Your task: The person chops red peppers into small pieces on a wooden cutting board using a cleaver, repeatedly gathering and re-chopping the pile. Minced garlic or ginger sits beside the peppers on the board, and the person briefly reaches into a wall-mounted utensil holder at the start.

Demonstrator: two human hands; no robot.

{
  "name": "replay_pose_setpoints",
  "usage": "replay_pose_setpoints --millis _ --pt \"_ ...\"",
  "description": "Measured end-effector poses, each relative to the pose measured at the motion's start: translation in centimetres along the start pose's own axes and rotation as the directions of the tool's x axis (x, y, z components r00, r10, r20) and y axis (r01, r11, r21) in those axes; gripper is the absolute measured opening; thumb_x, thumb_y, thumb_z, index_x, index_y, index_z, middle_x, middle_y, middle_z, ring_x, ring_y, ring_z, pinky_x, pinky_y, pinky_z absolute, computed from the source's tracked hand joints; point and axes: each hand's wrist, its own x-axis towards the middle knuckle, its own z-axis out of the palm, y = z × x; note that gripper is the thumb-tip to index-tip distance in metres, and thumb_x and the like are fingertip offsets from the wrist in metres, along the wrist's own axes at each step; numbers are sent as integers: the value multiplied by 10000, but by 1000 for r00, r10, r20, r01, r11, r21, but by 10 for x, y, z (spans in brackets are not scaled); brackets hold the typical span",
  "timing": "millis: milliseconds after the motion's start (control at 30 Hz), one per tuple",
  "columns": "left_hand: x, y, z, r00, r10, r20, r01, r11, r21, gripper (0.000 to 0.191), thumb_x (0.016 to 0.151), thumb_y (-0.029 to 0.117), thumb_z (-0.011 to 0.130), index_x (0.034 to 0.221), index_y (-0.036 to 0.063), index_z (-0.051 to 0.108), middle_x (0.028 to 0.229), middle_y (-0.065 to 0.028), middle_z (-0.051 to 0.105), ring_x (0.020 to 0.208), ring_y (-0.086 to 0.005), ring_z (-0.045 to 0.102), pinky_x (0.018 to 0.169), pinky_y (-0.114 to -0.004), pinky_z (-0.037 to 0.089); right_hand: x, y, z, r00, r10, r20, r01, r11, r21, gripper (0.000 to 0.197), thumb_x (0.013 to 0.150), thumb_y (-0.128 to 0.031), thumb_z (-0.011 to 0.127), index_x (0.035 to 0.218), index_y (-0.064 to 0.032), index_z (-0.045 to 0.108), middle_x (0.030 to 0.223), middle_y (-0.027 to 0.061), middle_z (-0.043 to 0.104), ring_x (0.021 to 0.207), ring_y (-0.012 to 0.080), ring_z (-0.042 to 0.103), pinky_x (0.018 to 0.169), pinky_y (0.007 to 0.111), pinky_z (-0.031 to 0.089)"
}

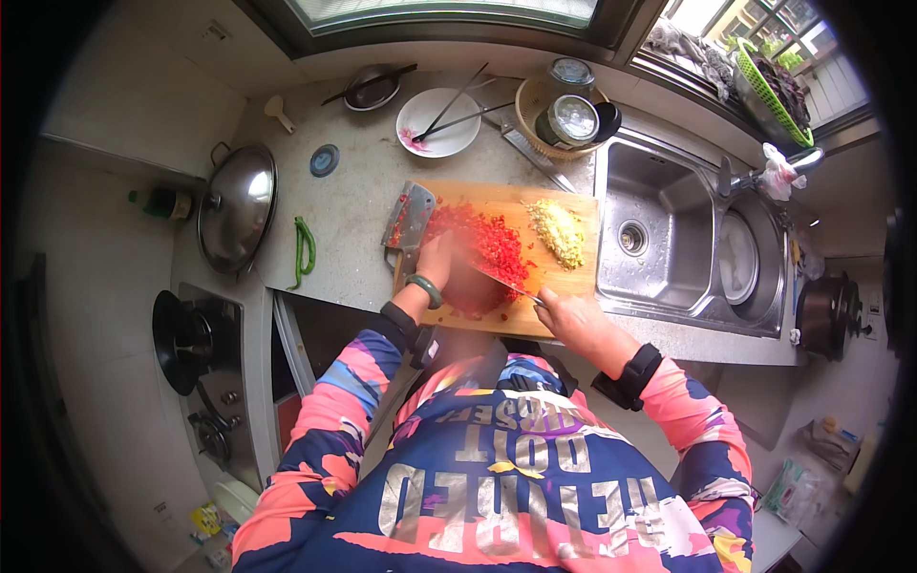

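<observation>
My right hand grips the handle of a kitchen knife, its blade lying across a heap of chopped red chili peppers on the wooden cutting board. My left hand is at the left side of that heap; its fingers are blurred by a reddish smear over the view, so their hold is unclear. A cleaver with red bits on its blade rests at the board's left edge, beside my left wrist. Pale chopped pieces, perhaps garlic or ginger, form a separate pile at the board's right.
Right of the board is a steel sink. Behind it lie another knife, a white bowl with chopsticks, and a basket holding jars. Leftward are green peppers, a pan lid and a gas stove.
</observation>
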Motion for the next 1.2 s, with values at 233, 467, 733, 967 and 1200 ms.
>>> replay_pose_setpoints --millis 233,467,733,967,1200 --pt "-14 27 3 1000 -26 10 25 998 53 460 961 384 406 725 28 576 673 -58 604 664 -159 562 669 -305 441 -2 21 14 994 -72 -88 70 997 -27 223 903 -268 488 883 -46 484 617 176 592 599 386 592 558 488 458" --pt "-11 -6 1 998 -52 47 47 992 116 444 964 374 398 749 20 556 665 -60 594 531 -149 543 468 -296 468 -12 8 18 1000 -7 6 7 996 88 214 907 -259 478 901 -46 482 678 194 609 639 391 597 588 501 454" --pt "-6 18 4 996 -77 55 73 994 83 443 967 371 397 757 17 561 660 -58 586 505 -153 529 463 -286 469 -10 10 -6 1000 1 10 -1 996 89 229 908 -284 482 900 -55 484 662 197 591 641 398 588 576 499 453" --pt "-10 2 26 988 155 26 -156 947 280 435 968 376 398 739 35 540 660 -55 578 594 -143 547 495 -296 469 -16 40 28 996 -40 -83 45 997 56 221 893 -291 504 897 -70 492 634 182 583 606 385 587 548 488 460" --pt "-5 39 17 991 -121 62 121 993 2 446 970 374 389 729 33 546 661 -54 579 555 -137 538 478 -288 468 -8 29 -3 1000 -1 -27 1 1000 -2 226 890 -307 503 886 -81 503 609 173 577 589 381 584 542 490 454"
